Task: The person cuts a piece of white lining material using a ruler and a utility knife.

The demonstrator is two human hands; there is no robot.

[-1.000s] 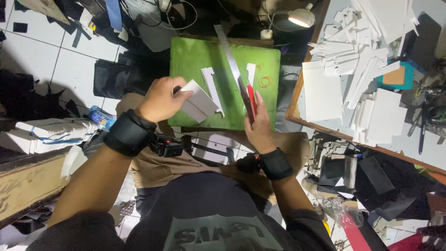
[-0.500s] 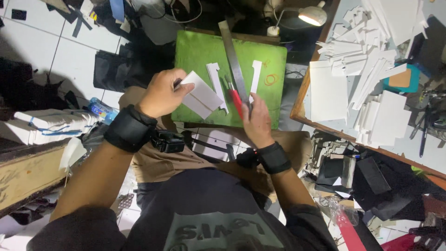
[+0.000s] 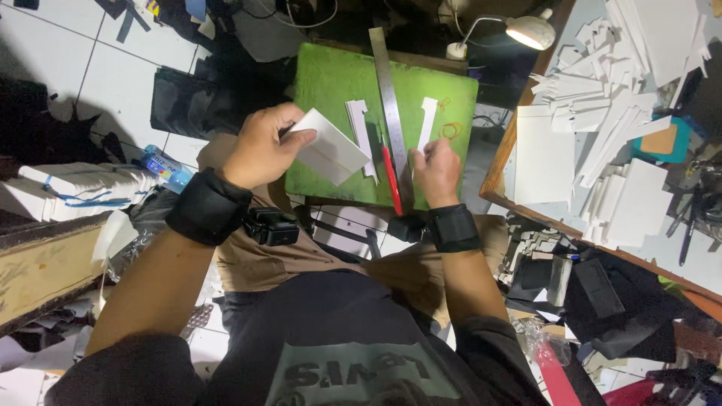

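Left hand (image 3: 262,146) grasps a white card piece (image 3: 331,148) over the green cutting mat (image 3: 331,75); right hand (image 3: 436,169), fingers loosely curled, rests beside the steel ruler (image 3: 389,98) and red knife (image 3: 391,179).

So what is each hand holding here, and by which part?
Left hand grips a white card piece by its left end. Right hand rests by the red knife; a hold cannot be told.

Green cutting mat (image 3: 331,79), white card (image 3: 331,150), red-handled knife (image 3: 391,177).
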